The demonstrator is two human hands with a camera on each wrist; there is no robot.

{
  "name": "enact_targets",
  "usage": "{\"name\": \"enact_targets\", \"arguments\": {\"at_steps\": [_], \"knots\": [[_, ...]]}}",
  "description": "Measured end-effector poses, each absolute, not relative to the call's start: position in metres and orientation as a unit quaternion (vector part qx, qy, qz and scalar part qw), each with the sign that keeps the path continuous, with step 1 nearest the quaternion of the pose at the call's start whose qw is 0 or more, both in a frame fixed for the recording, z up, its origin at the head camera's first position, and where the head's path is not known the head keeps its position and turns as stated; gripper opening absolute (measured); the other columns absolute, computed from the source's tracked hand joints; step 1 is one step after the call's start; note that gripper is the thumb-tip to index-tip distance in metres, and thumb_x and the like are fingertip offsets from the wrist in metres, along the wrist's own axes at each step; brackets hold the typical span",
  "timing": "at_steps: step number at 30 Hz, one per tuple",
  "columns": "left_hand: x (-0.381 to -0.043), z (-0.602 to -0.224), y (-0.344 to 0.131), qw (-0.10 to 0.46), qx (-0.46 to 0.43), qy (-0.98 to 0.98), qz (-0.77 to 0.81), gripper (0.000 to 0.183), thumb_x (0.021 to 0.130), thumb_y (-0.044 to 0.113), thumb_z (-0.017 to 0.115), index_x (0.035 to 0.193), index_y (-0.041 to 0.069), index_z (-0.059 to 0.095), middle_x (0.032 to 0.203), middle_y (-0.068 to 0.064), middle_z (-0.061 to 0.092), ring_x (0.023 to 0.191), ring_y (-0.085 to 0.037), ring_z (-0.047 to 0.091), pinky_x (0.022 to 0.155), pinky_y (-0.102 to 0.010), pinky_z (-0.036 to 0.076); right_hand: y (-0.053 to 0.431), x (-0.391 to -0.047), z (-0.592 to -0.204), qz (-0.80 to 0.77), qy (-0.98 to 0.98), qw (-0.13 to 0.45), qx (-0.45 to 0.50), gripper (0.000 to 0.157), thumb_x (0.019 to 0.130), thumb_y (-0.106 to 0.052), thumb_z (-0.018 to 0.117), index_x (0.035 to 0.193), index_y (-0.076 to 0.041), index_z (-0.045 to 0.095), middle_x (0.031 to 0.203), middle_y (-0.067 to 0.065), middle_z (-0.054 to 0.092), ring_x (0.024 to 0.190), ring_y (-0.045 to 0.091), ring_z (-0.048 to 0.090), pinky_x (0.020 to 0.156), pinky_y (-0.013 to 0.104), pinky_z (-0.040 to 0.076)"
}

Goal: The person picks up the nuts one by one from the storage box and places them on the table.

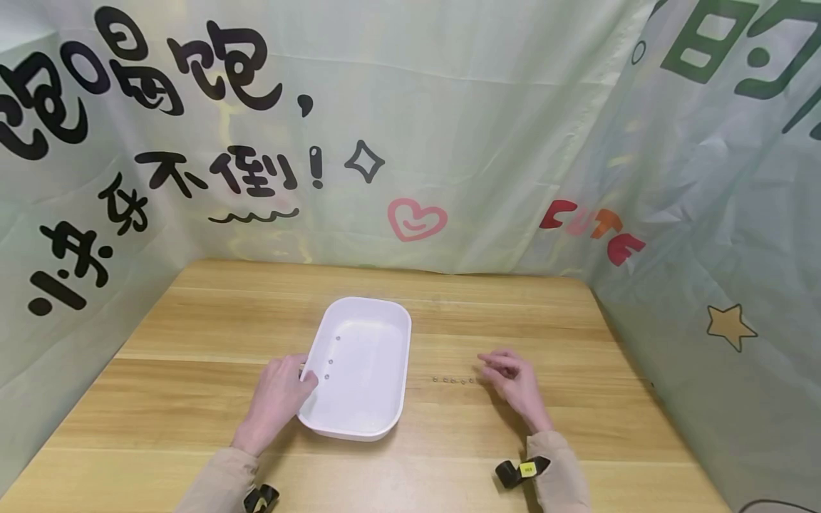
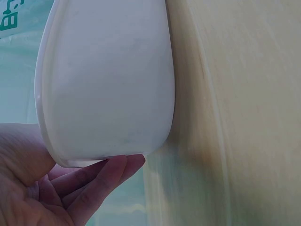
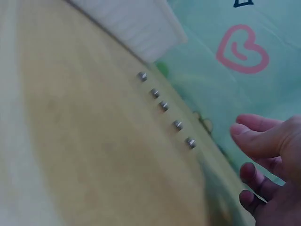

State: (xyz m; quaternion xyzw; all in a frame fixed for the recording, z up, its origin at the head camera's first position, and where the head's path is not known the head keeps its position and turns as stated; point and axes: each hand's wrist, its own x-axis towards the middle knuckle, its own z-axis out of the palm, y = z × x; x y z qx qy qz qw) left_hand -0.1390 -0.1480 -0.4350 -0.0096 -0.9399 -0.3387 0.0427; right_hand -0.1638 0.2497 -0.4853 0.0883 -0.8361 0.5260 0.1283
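A white plastic tray [image 1: 375,356] with raised walls stands on the table at the middle. My left hand [image 1: 276,395] grips its left side, thumb over the rim and fingers along the outer wall. Inside the tray, near that side, lie 3 small metal pieces [image 1: 327,377] that look like nuts. To the tray's right, several more silvery nut-like pieces [image 3: 164,105] form a row on the wood. My right hand [image 1: 513,381] is just beyond the row's right end, above the table. Its fingers are loosely bent, and nothing shows between thumb and forefinger in the right wrist view.
The wooden table [image 1: 500,313] carries everything. Printed cloth [image 1: 487,142] hangs behind it and along both sides. Black cameras [image 1: 509,474] are strapped at both wrists, over beige sleeves [image 1: 558,470].
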Motion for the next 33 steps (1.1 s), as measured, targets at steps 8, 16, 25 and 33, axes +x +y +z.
{"name": "enact_targets", "arguments": {"at_steps": [8, 16, 25, 33], "knots": [[-0.139, -0.436, -0.147, 0.043, -0.010, -0.940, -0.339, 0.024, 0.084, 0.003, 0.059, 0.101, -0.005, 0.073, 0.081, -0.019, 0.074, 0.060, -0.016, 0.061, 0.051, -0.026, 0.047, 0.230, -0.171, -0.451, 0.530, -0.822, 0.168, 0.125, 0.022, 0.083, 0.006, 0.072, 0.105, 0.008, 0.073, 0.098, 0.027, 0.067, 0.082, 0.006, 0.058, 0.076, 0.019, 0.050], [-0.140, -0.437, -0.147, 0.047, -0.010, -0.939, -0.341, 0.024, 0.083, 0.003, 0.059, 0.100, -0.005, 0.074, 0.083, -0.019, 0.075, 0.062, -0.017, 0.062, 0.052, -0.026, 0.048, 0.185, -0.178, -0.426, 0.476, -0.849, 0.136, 0.186, 0.026, 0.084, -0.008, 0.078, 0.110, -0.005, 0.076, 0.105, 0.012, 0.074, 0.097, 0.027, 0.067, 0.091, 0.044, 0.053], [-0.140, -0.436, -0.148, 0.042, -0.008, -0.937, -0.345, 0.024, 0.084, 0.003, 0.058, 0.101, -0.005, 0.073, 0.084, -0.020, 0.075, 0.062, -0.017, 0.063, 0.051, -0.026, 0.048, 0.106, -0.183, -0.413, 0.399, -0.856, 0.028, 0.327, 0.029, 0.087, -0.009, 0.075, 0.114, -0.001, 0.073, 0.108, 0.014, 0.072, 0.101, 0.025, 0.066, 0.095, 0.044, 0.054], [-0.140, -0.436, -0.149, 0.043, -0.018, -0.941, -0.336, 0.021, 0.084, 0.003, 0.060, 0.099, -0.005, 0.073, 0.082, -0.019, 0.075, 0.062, -0.017, 0.063, 0.051, -0.026, 0.048, 0.060, -0.193, -0.421, 0.306, -0.880, -0.053, 0.360, 0.024, 0.088, -0.012, 0.074, 0.112, -0.006, 0.074, 0.101, 0.008, 0.074, 0.092, 0.016, 0.066, 0.085, 0.022, 0.052]]}}
